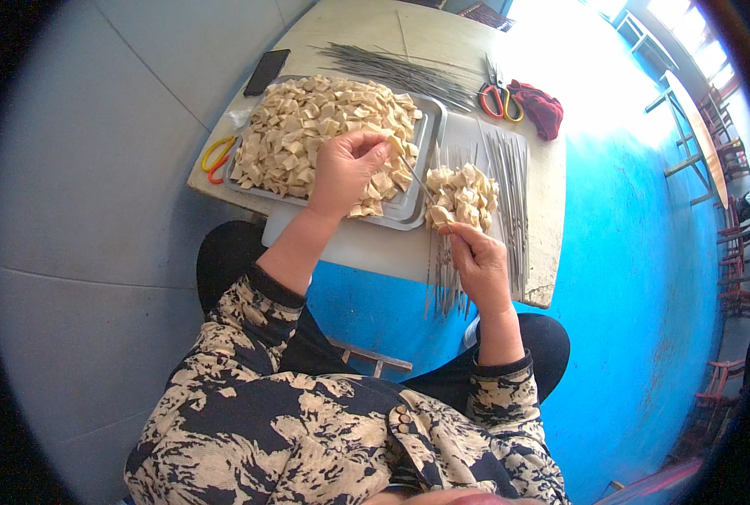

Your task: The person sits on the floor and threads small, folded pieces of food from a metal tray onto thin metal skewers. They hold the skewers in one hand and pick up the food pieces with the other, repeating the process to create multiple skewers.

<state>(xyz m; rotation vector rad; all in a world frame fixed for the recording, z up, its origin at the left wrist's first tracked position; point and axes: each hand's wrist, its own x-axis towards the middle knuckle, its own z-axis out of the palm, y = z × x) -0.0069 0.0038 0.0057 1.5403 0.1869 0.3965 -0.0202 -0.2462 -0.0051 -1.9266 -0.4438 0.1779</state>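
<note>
A metal tray holds a large heap of pale, flat cut squares that look like tofu skin. Over its right side, my left hand pinches one square between thumb and fingers. My right hand grips a thin metal skewer that slants up toward that square, its tip close to or at it. Beside the tray lies a pile of loaded skewers, their bare ends hanging past the board's near edge. My right fingers are just in front of this pile.
Bare skewers lie along the right of the white board; more skewers lie behind the tray. Scissors, a dark red cloth, a phone and yellow-orange handles rest on the table. A wall stands left.
</note>
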